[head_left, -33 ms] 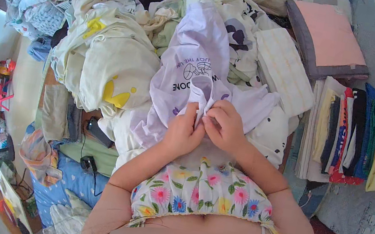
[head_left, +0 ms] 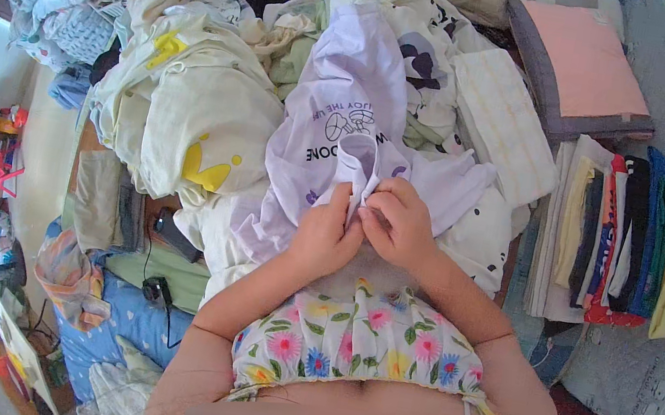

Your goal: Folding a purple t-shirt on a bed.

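Observation:
A pale lavender T-shirt (head_left: pixel 358 61) with dark printing lies spread over the heap in front of me. Both hands pinch a gathered edge of it near my chest. My left hand (head_left: pixel 330 229) grips the fabric between thumb and fingers. Right beside it, my right hand (head_left: pixel 399 224) has its fingertips closed on the same edge. The fold between them stands up a little, and the rest of the shirt lies rumpled away from me. Under and around it are white fabric with dark spots (head_left: pixel 478 242) and a cream garment with yellow patches (head_left: pixel 206 114).
A row of folded clothes (head_left: pixel 612 239) stands on the right, with a pink and grey cushion (head_left: pixel 584 70) beyond it. A folded white striped cloth (head_left: pixel 504 118) lies nearer the heap. On the left are a black charger with its cable (head_left: pixel 156 290) and blue bedding (head_left: pixel 125 322).

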Available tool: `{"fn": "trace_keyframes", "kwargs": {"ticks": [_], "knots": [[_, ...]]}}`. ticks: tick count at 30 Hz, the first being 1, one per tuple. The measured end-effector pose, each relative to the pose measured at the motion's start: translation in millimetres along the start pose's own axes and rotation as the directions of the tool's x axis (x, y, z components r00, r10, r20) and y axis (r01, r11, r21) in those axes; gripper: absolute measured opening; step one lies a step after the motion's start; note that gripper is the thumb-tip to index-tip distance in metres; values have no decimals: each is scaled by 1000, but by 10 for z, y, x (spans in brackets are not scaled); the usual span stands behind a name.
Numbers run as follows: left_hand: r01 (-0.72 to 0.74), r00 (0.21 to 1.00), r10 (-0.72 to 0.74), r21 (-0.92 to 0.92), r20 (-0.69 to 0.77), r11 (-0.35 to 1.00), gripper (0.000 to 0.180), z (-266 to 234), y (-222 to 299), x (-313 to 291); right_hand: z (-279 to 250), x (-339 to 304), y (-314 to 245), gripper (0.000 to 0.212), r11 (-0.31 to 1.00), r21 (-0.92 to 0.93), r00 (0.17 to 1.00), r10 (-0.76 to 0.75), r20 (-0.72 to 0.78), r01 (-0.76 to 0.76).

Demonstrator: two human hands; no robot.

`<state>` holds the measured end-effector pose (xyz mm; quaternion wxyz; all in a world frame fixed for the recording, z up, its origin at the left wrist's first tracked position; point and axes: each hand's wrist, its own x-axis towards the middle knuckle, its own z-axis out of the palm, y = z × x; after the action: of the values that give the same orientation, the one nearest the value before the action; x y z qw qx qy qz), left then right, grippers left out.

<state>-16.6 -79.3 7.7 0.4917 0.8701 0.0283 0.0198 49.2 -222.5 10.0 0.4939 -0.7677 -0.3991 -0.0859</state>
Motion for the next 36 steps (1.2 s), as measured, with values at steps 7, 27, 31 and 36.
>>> {"fn": "trace_keyframes", "kwargs": {"ticks": [7, 27, 31, 36], "knots": [[-58, 997, 58, 6, 49, 998, 39, -18, -31, -10, -59, -129, 23, 25, 973, 90, 960, 190, 207, -212], [180, 983, -106, -671, 150, 719, 13, 128, -152, -112, -269, -235, 86, 39, 896, 330, 866, 105, 490, -296], [158, 983, -63, -618, 172, 770, 9, 150, -205, -129, -231, -331, 217, 32, 839, 449, 888, 83, 452, -307], [145, 986, -68, -601, 149, 786, 5, 194, -235, -147, -185, -428, 234, 31, 659, 464, 801, 422, 424, -592]]}}
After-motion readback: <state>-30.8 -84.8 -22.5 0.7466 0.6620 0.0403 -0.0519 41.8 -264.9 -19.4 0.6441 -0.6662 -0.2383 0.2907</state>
